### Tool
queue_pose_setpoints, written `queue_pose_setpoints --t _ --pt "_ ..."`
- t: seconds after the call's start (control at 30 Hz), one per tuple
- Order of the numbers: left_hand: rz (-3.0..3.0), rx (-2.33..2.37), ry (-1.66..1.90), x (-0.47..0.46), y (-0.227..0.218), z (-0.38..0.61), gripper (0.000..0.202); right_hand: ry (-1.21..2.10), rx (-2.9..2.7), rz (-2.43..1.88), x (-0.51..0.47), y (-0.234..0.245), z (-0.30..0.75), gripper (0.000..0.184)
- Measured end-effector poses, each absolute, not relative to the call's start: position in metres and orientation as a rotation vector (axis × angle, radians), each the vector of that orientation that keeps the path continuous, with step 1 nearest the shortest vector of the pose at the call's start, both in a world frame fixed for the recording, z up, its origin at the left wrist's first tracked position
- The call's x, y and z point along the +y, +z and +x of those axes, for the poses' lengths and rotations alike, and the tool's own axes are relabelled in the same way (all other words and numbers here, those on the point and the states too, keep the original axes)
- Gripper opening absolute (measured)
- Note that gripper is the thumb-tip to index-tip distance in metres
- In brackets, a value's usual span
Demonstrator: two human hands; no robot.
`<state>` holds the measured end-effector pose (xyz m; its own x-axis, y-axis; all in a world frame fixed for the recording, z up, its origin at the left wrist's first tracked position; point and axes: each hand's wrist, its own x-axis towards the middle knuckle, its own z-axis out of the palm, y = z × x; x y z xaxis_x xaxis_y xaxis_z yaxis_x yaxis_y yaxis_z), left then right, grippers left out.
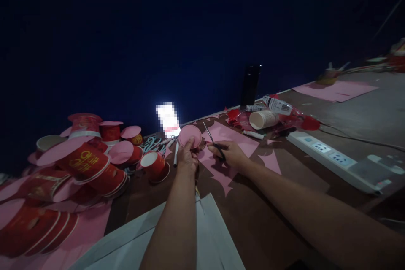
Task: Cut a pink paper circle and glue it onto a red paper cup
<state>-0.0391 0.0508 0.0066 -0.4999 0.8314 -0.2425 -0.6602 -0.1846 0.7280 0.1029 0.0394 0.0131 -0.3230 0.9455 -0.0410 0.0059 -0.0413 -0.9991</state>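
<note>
In the middle of the view my left hand [189, 158] is closed on a round pink paper disc [190, 136], thumb on its face. Whether a cup sits behind the disc is hidden. My right hand [230, 155] is wrapped round the dark handles of a pair of scissors [210, 133], with the blades pointing up and away, just right of the disc. Beneath both hands lies a cut pink paper sheet [246, 141] with curved notches along its edge. A red paper cup [155, 167] stands left of my left hand, beside a white marker [175, 154].
Red cups [82, 162], several topped with pink discs, crowd the left side. A lit, blurred-out screen [167, 119] stands at the back. To the right are stacked paper cups [263, 119] in plastic, a dark upright phone-like object [251, 85] and a white power strip [335, 159].
</note>
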Motion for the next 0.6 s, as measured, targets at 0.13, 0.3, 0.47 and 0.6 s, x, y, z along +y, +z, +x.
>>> queue_pose_setpoints --t 0.13,0.3,0.47,0.6 --pt "0.235 1.001 1.87 0.0503 0.0105 -0.0367 0.033 1.538 -1.468 -1.004 0.0396 0.0082 0.1016 0.049" --pt "0.279 1.014 1.879 0.0485 0.0142 -0.0338 0.034 1.541 -1.488 -1.005 0.0398 0.0049 0.1012 0.046" --pt "0.304 0.994 1.888 0.048 0.0121 -0.0344 0.036 1.527 -1.493 -0.995 0.0389 0.0085 0.1012 0.047" --pt "0.326 0.995 1.835 0.0482 0.0092 -0.037 0.035 1.492 -1.54 -1.016 0.0373 0.0142 0.103 0.045"
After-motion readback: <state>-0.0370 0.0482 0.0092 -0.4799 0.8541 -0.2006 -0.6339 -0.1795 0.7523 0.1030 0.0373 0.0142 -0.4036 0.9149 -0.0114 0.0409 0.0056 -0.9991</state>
